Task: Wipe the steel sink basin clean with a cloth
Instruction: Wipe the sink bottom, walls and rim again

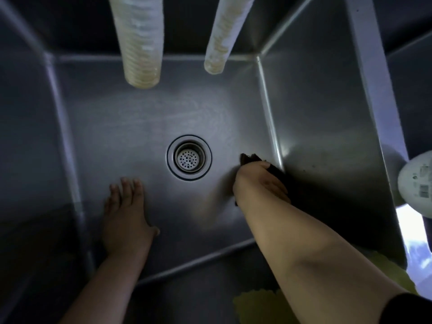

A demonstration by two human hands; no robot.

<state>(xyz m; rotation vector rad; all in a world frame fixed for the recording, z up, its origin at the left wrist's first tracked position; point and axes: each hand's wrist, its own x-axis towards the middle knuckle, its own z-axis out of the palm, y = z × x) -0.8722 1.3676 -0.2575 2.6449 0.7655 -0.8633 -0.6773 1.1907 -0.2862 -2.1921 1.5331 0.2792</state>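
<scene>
I look straight down into a deep steel sink basin (131, 127) with a round perforated drain (189, 157) in the middle of its floor. My right hand (259, 183) presses a dark cloth (251, 158) against the floor at the foot of the right wall, right of the drain. The cloth is mostly hidden under the hand. My left hand (126, 213) lies flat on the basin floor, fingers spread, left of and nearer than the drain, holding nothing.
Two ribbed translucent hoses (140, 43) (224, 36) hang down from above over the far half of the basin. A white rounded container (417, 183) sits on the right rim. Something yellow-green (257, 307) shows at the near edge below my right arm.
</scene>
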